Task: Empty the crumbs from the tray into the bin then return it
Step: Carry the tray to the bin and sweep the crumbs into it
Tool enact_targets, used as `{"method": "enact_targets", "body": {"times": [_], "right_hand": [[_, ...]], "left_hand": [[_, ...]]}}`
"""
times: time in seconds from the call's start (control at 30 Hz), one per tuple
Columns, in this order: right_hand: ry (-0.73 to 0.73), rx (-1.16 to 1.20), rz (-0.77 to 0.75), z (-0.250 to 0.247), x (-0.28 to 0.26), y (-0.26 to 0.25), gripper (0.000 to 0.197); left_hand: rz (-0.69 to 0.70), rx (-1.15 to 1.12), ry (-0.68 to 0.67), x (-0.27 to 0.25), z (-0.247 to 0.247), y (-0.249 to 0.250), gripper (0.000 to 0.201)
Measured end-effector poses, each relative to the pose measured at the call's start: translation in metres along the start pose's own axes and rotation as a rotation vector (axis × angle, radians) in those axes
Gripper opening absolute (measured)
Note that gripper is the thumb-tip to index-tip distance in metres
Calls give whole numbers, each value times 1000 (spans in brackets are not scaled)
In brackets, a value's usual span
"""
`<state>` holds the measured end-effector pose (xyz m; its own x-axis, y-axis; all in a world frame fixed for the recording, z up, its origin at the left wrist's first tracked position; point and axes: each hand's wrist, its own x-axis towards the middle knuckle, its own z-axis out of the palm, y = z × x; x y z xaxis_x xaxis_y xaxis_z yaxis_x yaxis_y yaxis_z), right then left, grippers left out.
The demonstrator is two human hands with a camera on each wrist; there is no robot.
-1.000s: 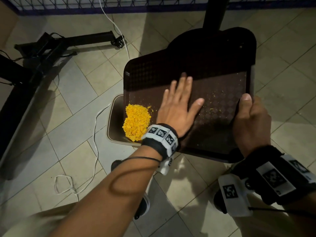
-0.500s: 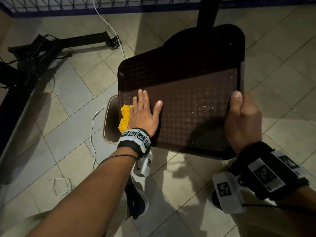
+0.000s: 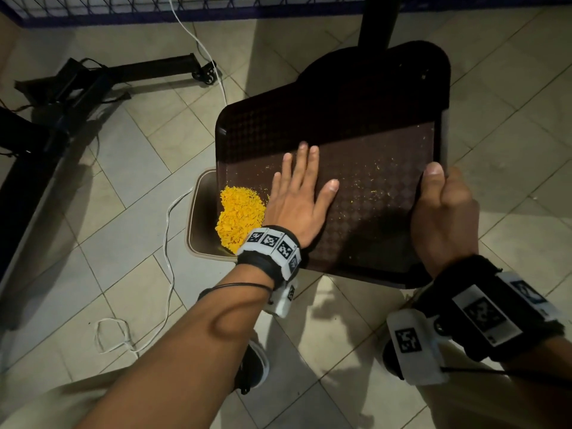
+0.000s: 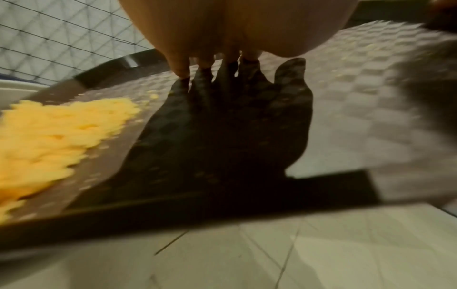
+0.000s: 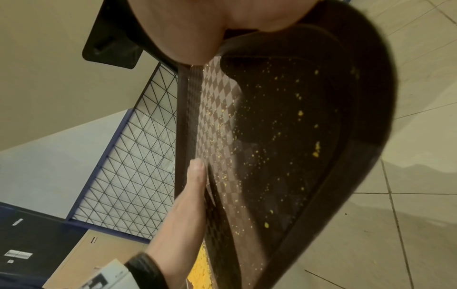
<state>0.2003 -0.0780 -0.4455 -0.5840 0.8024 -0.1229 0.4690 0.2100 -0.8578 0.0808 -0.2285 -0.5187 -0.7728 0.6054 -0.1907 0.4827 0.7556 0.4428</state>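
Note:
A dark brown patterned tray (image 3: 356,125) hangs tilted over a beige bin (image 3: 192,212) on the tiled floor. My right hand (image 3: 442,212) grips the tray's right edge, thumb on top. My left hand (image 3: 301,181) lies flat with straight fingers on the tray's surface. A heap of yellow crumbs (image 3: 240,215) sits at the tray's low left edge, just left of that hand, above the bin. Fine yellow specks dot the tray's right half. The left wrist view shows the fingers (image 4: 205,58) touching the tray (image 4: 346,97) beside the crumbs (image 4: 49,136). The right wrist view shows the tray (image 5: 284,136) edge-on.
A black wheeled stand base (image 3: 93,85) lies on the floor at the back left. A white cable (image 3: 168,243) loops past the bin. A black pole (image 3: 377,20) rises behind the tray, with a wire mesh fence (image 3: 216,4) beyond. My shoe (image 3: 252,366) is below the left forearm.
My left hand swept left across the tray to the crumb heap, then came back toward the middle. The right hand has kept its grip on the tray's edge.

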Motion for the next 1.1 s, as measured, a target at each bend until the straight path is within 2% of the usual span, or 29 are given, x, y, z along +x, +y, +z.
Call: {"method": "enact_targets", "body": {"times": [0.1, 0.23, 0.33, 0.4, 0.47, 0.6, 0.7, 0.77, 0.9, 0.97, 1.03, 1.1], "right_hand": [[8, 16, -13, 0, 0, 0, 28], [23, -10, -53, 0, 0, 1, 26], [7, -14, -49, 2, 0, 0, 30], [-11, -2, -29, 4, -1, -1, 31], [-19, 9, -22, 6, -2, -3, 32], [-11, 36, -29, 7, -5, -8, 28], [-9, 46, -8, 5, -4, -8, 28], [1, 32, 8, 2, -1, -5, 28], [9, 44, 46, -5, 4, -1, 30], [16, 36, 41, -6, 4, -1, 32], [17, 19, 26, -4, 3, 0, 34], [9, 15, 12, -1, 2, -1, 35]], "left_hand": [[-125, 24, -33, -7, 0, -42, 71], [-326, 121, -160, -21, -5, -101, 79], [-361, 120, -156, -25, -11, -103, 80], [-255, 104, -70, -22, -12, -73, 74], [-70, 56, 10, -21, -12, -22, 70], [301, 58, 59, -37, 8, 81, 67], [358, 183, 24, -46, 22, 94, 65], [301, 115, -15, -43, 24, 68, 64], [-76, 61, -69, -43, 27, -19, 66], [-178, 52, -73, -44, 19, -47, 69], [-184, 47, -35, -41, 10, -47, 67], [-101, 23, 28, -40, 3, -17, 63]]}}
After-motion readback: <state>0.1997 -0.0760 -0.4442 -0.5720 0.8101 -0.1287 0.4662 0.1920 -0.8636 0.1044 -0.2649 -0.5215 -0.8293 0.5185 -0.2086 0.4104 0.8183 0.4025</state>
